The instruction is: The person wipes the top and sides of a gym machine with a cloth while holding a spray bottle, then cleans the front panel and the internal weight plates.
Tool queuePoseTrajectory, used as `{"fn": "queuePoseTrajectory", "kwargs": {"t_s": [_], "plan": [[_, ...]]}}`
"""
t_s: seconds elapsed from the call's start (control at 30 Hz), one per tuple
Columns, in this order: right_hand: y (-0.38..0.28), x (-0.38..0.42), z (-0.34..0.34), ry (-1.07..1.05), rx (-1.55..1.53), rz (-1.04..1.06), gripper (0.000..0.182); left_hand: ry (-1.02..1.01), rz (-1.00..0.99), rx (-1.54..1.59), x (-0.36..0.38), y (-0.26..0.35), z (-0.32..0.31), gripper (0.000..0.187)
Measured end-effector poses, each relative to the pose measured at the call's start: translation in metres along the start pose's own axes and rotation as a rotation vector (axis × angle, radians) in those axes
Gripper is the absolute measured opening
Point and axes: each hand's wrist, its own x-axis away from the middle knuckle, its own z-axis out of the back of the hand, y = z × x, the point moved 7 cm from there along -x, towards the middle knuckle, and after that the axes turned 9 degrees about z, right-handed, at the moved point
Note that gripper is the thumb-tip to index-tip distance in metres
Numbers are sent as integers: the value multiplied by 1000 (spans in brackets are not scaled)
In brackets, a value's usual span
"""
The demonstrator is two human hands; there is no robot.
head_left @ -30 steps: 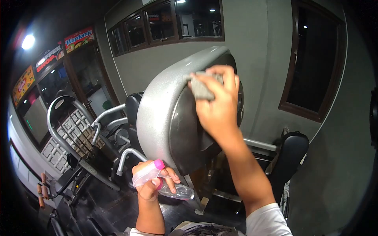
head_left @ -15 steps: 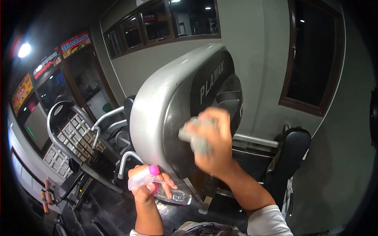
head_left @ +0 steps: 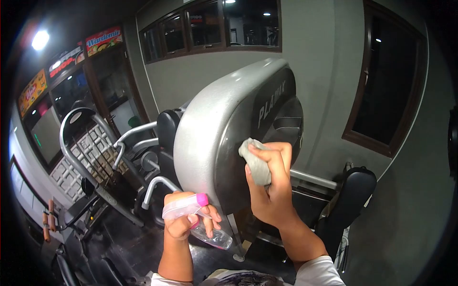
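Low in the middle of the view, my left hand (head_left: 183, 220) is wrapped round a clear spray bottle (head_left: 213, 237) with a pink nozzle, its body tilted down to the right. My right hand (head_left: 273, 183) pinches a crumpled grey cloth (head_left: 256, 162) between thumb and fingers. The cloth overlaps the dark side panel of a large silver and black gym machine (head_left: 202, 138) marked PLAMAX. The bottle is in front of the machine's lower edge.
A black padded seat back (head_left: 352, 198) stands at the right, joined by a silver bar (head_left: 315, 179). More gym equipment (head_left: 90, 157) with curved frames fills the left. Behind are a grey wall (head_left: 317, 81) and a dark window (head_left: 386, 78).
My right hand, blurred before, has shifted slightly right with the cloth and is now sharp. The left hand and spray bottle sit a little further right as the whole view has shifted.
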Motion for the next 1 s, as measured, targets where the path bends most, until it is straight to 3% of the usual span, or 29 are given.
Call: {"fn": "queuePoseTrajectory", "kwargs": {"t_s": [0.33,0.43,0.57,0.67,0.77,0.9,1.0], "plan": [[3,-87,-22,29,312,212,42,-22,-40,-39,1,-3,-1,31],[-35,-43,-32,-113,525,357,59,-31,-78,-47,2,-1,-2,30],[-44,53,-34,-158,468,409,63,-86,-101,-92,4,-3,0,28],[-42,55,-28,-187,426,387,64,-100,-147,-91,5,-3,-3,26],[-34,3,-21,-163,441,325,64,-83,-200,-80,5,-6,-3,26],[-10,-74,-26,62,348,266,47,-49,-228,-86,13,-9,-4,26],[-6,-98,-32,88,317,246,39,-25,-190,-46,14,-13,-2,25]]}}
